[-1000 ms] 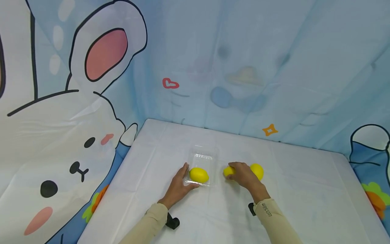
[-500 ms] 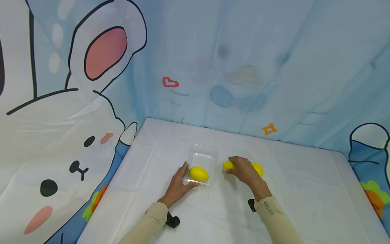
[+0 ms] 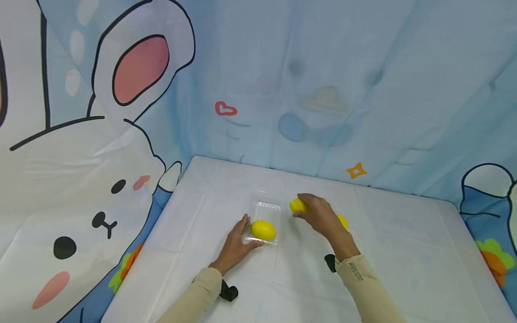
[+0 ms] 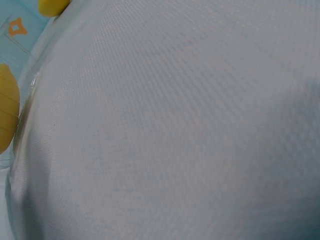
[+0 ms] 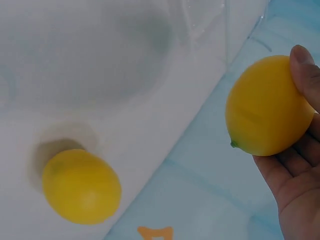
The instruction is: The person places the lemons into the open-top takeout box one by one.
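Observation:
A clear plastic tray point(image 3: 267, 208) sits on the white table point(image 3: 404, 251) with one yellow lemon point(image 3: 263, 229) in its near end. My left hand point(image 3: 238, 240) rests flat against the tray's left side, fingers straight. My right hand point(image 3: 319, 214) holds a second lemon point(image 3: 298, 205) lifted above the table, just right of the tray's far end. The right wrist view shows that lemon point(image 5: 267, 112) cradled in my fingers point(image 5: 300, 70). A third lemon point(image 3: 343, 221) lies on the table behind my right hand, also seen as a lemon point(image 5: 81, 186) in the right wrist view.
A blue cartoon cloth point(image 3: 282, 89) hangs as a backdrop behind and left of the table. Black wrist-camera mounts point(image 3: 228, 292) show under both sleeves. The left wrist view shows mostly the white tablecloth point(image 4: 175, 130) up close.
My right hand has picked a lemon off the table and carried it up and leftward, nearer the tray. The left hand and the tray's lemon have not moved.

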{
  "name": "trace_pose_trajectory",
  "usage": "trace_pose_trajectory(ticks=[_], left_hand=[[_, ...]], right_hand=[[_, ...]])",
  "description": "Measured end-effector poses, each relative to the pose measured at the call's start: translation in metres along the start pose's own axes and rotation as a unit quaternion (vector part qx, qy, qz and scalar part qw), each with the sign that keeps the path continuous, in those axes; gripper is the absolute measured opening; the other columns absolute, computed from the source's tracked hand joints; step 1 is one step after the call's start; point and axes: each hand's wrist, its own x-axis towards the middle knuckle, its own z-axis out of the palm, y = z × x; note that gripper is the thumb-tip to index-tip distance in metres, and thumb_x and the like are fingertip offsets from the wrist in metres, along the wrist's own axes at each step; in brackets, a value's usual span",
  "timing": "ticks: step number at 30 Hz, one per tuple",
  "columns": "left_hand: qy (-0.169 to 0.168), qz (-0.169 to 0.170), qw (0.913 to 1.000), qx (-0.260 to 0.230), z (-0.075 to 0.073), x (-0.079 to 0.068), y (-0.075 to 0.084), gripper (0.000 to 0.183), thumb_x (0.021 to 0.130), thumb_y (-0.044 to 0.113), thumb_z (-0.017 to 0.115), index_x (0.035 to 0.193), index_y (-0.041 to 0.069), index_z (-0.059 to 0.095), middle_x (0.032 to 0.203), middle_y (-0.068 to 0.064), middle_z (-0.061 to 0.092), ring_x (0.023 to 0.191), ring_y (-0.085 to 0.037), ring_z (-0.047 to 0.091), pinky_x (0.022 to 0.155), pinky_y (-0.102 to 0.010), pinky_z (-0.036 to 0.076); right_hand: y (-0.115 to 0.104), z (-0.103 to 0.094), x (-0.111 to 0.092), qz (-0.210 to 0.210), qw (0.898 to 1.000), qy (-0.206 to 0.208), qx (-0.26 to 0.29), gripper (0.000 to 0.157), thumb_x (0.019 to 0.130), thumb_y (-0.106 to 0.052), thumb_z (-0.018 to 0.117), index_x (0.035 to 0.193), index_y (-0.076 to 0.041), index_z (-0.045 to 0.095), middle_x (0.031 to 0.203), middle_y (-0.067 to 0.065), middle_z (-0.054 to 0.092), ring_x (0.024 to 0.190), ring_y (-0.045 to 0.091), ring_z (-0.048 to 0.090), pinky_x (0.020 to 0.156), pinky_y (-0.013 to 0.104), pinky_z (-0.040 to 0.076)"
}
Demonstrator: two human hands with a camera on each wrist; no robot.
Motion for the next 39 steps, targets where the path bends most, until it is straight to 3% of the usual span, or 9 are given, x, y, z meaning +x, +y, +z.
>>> trace_pose_trajectory(ticks=[13, 28, 39], left_hand=[[-0.005, -0.009, 0.9999, -0.002, 0.000, -0.002, 0.000, 0.098, 0.082, 0.042, 0.074, 0.155, 0.005, 0.019, 0.157, -0.010, 0.032, 0.146, -0.025, 0.030, 0.118, -0.041, 0.029], [-0.002, -0.002, 0.9999, -0.010, -0.001, -0.002, -0.004, 0.098, 0.083, 0.042, 0.073, 0.155, 0.005, 0.019, 0.156, -0.010, 0.035, 0.143, -0.025, 0.035, 0.116, -0.041, 0.033], [-0.001, -0.003, 0.9999, -0.016, -0.001, -0.003, -0.002, 0.097, 0.083, 0.042, 0.073, 0.154, 0.004, 0.020, 0.155, -0.011, 0.036, 0.141, -0.026, 0.038, 0.115, -0.041, 0.035]], right_hand=[[-0.021, 0.014, 0.014, -0.015, 0.998, -0.001, 0.054, 0.060, 0.085, -0.021, 0.075, 0.137, -0.004, 0.052, 0.137, 0.016, 0.056, 0.114, 0.032, 0.057, 0.102, 0.048, 0.049], [-0.027, 0.043, 0.029, -0.014, 0.999, -0.013, 0.051, 0.060, 0.084, -0.022, 0.076, 0.137, -0.004, 0.053, 0.139, 0.015, 0.055, 0.121, 0.033, 0.056, 0.108, 0.048, 0.044], [-0.026, 0.054, 0.030, -0.028, 0.998, -0.019, 0.051, 0.058, 0.084, -0.021, 0.075, 0.134, 0.000, 0.054, 0.137, 0.018, 0.057, 0.121, 0.035, 0.056, 0.107, 0.049, 0.044]])
